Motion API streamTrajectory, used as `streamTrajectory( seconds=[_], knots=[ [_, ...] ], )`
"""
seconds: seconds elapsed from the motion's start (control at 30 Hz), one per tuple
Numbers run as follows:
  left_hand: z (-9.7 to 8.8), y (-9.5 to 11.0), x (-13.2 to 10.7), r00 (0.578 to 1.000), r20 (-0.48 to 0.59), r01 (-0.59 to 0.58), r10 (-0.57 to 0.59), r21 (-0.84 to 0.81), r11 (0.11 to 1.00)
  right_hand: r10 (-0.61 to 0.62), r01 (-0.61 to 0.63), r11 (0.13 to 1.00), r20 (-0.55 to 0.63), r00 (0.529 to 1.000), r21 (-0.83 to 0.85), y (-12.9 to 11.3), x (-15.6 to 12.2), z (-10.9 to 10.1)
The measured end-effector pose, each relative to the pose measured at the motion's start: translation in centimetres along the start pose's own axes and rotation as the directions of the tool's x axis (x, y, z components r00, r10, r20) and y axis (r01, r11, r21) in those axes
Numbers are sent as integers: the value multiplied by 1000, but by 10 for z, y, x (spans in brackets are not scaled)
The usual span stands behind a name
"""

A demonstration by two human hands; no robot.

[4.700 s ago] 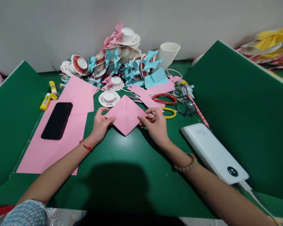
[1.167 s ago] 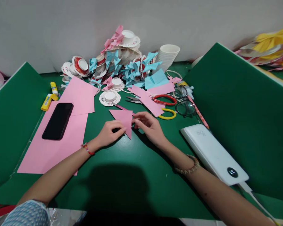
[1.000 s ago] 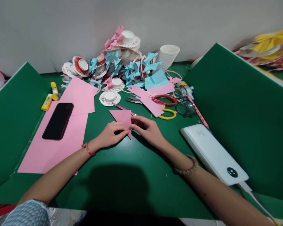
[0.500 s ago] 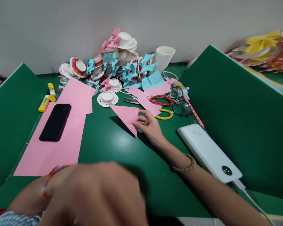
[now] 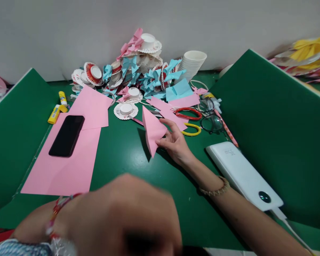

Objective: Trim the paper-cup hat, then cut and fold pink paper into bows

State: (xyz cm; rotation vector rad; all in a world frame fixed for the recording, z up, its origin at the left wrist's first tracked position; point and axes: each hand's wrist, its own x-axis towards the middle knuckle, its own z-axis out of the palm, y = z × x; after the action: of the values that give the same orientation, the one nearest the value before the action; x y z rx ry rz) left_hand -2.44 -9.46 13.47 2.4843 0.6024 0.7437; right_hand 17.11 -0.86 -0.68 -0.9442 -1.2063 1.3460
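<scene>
My right hand [image 5: 176, 142] pinches a folded pink paper triangle [image 5: 152, 128] by its right side and holds it tilted up off the green table [image 5: 128, 156]. My left hand [image 5: 122, 220] is raised close to the camera at the bottom of the view, blurred, its back toward me, so its fingers do not show. Nothing can be seen in it.
Pink sheets [image 5: 66, 160] lie at left with a black phone [image 5: 67, 135] on them, glue sticks [image 5: 54, 113] beside. A heap of paper-cup crafts [image 5: 138, 71], stacked cups [image 5: 193, 62], red scissors [image 5: 188, 113], yellow scissors [image 5: 192, 129], glasses [image 5: 210, 122] and a white power bank [image 5: 242, 176] surround. Green dividers [image 5: 277, 124] stand on both sides.
The pink square was folded into a triangle. My left hand let go and rose toward the camera. My right hand has tilted the triangle upright.
</scene>
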Motion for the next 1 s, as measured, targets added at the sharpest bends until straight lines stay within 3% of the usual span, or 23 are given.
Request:
streamTrajectory(
  seconds=[0.03,0.07,0.1,0.13,0.2,0.3,0.4,0.5,0.6,0.67,0.8,0.9,1.0],
  knots=[
    [8,-19,6,996,-31,79,-80,-4,997,12,-12,1000,2,1000,11,-1,0,0],
    [17,-42,10,963,-120,241,-243,-32,970,23,-23,999,1,1000,27,-2,-1,0],
    [27,-67,13,903,-221,364,-368,-60,929,32,-32,999,2,999,42,-3,-1,1],
    [36,-92,15,862,-284,414,-421,-88,906,41,-41,998,9,999,55,-4,-2,1],
    [49,-135,13,847,-258,407,-464,-244,880,53,-56,996,47,998,73,-6,-3,3],
    [56,-167,6,897,-142,283,-419,-544,790,67,-78,993,112,991,93,-7,-4,4],
    [54,-167,2,908,-64,243,-413,-723,647,70,-82,987,85,994,137,-6,-3,4],
    [52,-164,1,859,-49,277,-509,-792,544,14,-9,992,-39,999,124,-4,-1,2],
    [50,-168,0,791,-201,263,-578,-741,618,-50,52,998,-97,994,18,-5,-1,0],
    [48,-170,-1,776,-250,291,-579,-672,681,-78,71,994,-92,993,-78,-7,-1,0],
    [42,-166,-3,832,-190,371,-521,-507,778,-102,76,968,-97,990,-240,-10,-2,0],
    [40,-162,-4,877,-129,387,-463,-381,840,-80,51,970,-114,990,-239,-8,-1,-1],
    [42,-164,-4,861,-154,381,-485,-437,815,-80,43,968,-141,987,-249,-4,0,-4]
  ],
)
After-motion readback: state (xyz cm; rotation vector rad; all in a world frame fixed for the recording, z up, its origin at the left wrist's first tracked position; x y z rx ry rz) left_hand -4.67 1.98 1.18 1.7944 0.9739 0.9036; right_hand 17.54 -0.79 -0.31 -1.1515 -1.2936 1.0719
